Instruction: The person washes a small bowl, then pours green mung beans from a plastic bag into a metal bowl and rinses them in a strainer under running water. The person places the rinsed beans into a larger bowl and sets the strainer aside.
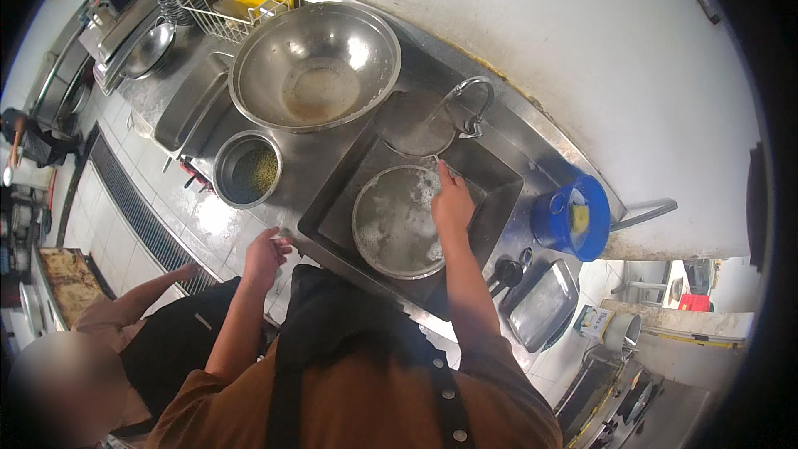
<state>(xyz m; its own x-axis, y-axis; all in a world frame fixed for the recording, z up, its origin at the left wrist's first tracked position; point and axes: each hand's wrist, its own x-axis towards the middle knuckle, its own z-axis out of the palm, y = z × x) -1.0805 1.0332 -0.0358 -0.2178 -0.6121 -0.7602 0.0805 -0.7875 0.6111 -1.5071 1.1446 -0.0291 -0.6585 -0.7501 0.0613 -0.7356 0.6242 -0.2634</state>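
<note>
My right hand [453,202] is closed on the thin handle of a round mesh strainer [413,135], which it holds under the curved tap [477,104]. Directly below, a round metal basin [384,233] of foamy water sits in the sink [328,214], partly behind my right forearm. My left hand [264,259] hovers by the counter's front edge, left of the sink, with loosely bent fingers and nothing in it. Nearest to it is a metal pot [218,168] with small yellow-green grains in it.
A wide steel bowl [353,46] stands behind the sink. To the right are a blue bucket [553,220] with a yellow sponge, a black ladle [505,273] and a metal tray [544,303]. At left back is a wire rack [218,21]. Another person [170,341] stands close on my left.
</note>
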